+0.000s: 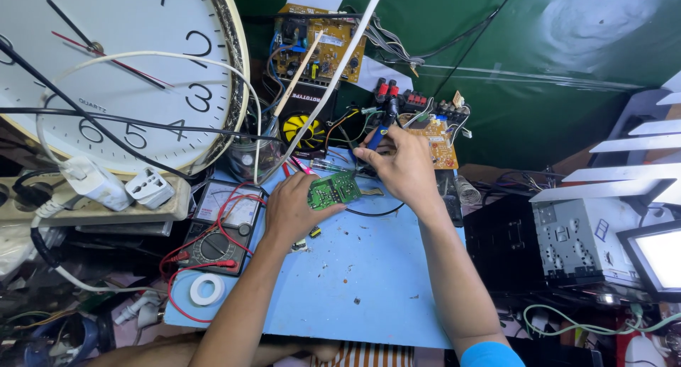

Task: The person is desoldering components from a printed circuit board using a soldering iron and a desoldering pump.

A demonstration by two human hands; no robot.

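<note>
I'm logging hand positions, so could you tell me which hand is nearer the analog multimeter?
Left. The left hand holds the green circuit board just beside the analog multimeter; the right hand is farther away, beyond the board.

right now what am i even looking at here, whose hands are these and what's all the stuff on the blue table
One camera, worn on a person's head, looks down at their own two bare hands. The left hand holds a small green circuit board over a light blue work mat. The right hand grips a blue-handled tool; its tip is hidden. To the left lie a needle-dial test meter with red leads and a white tape roll. A large round white wall clock leans at top left. Yellow-brown circuit boards stand behind, against a green backdrop.
</note>
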